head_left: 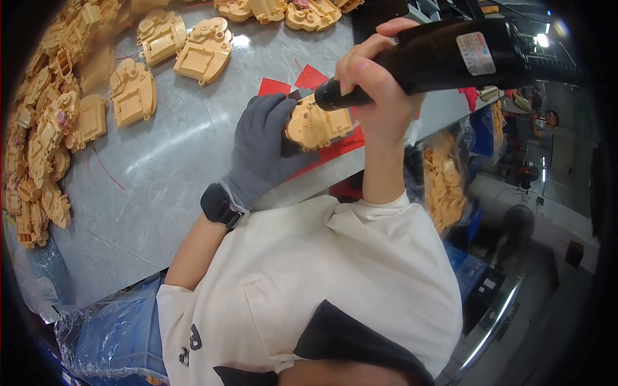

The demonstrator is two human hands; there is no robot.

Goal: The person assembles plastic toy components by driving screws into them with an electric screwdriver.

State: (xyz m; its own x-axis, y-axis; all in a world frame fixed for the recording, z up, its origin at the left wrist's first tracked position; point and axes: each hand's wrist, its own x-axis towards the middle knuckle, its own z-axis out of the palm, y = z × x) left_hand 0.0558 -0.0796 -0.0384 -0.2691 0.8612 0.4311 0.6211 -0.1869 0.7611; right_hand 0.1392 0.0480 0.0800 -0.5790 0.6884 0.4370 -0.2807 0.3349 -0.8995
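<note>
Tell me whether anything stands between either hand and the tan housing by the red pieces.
Nothing visible blocks the gloved left hand, which holds the tan housing. Between the bare right hand and the housing is only the black tool it grips, its nose overlapping the housing's upper edge here.

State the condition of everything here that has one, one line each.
Left hand: in a grey glove, closed around the yellow housing
Right hand: bare, gripping the black power tool
Black power tool: raised at a slant, nose at the housing; contact unclear
Yellow housing: held, partly hidden
Red pieces: lying on the table
Watch: strapped to the left wrist
Other housings: heaped at left
</note>
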